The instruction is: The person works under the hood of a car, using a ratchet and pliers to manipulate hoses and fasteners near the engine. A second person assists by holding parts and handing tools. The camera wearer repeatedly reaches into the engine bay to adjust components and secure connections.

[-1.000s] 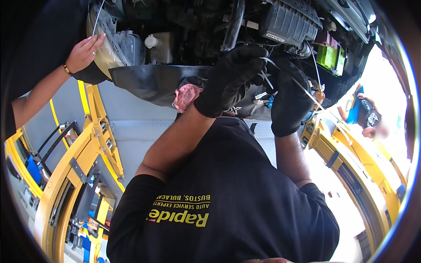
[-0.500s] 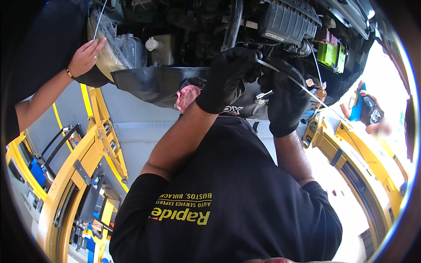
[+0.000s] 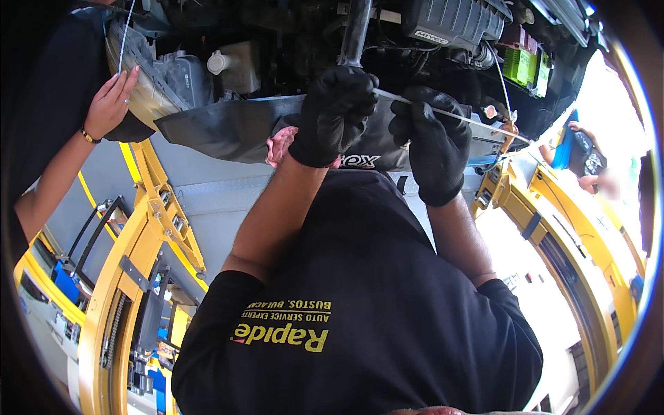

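Observation:
In a black glove, my left hand (image 3: 339, 114) is closed around one end of a long, thin pale strip (image 3: 498, 129); its exact kind is unclear. The strip slants down to the right, its far end beyond my right hand (image 3: 437, 145), also black-gloved. My right fingers are curled at the strip, which crosses the fingertips. Both hands are over the front edge of a car's engine bay, where a black fender cover (image 3: 228, 128) hangs. A crumpled pink cloth (image 3: 279, 146) shows beside my left wrist. A dark tube (image 3: 355, 34) rises just above my left hand.
A black engine housing (image 3: 453, 24) and a yellow-green battery (image 3: 517, 66) are at the upper right; a reservoir (image 3: 238, 68) is at left. Another person's hand (image 3: 111, 104) touches a thin rod by the headlight. Yellow lift frames (image 3: 131, 256) flank me. Another person (image 3: 584, 155) is far right.
The view has shifted slightly, with engine parts now further left. My hands have moved apart a little, and more of the strip shows between and beyond them.

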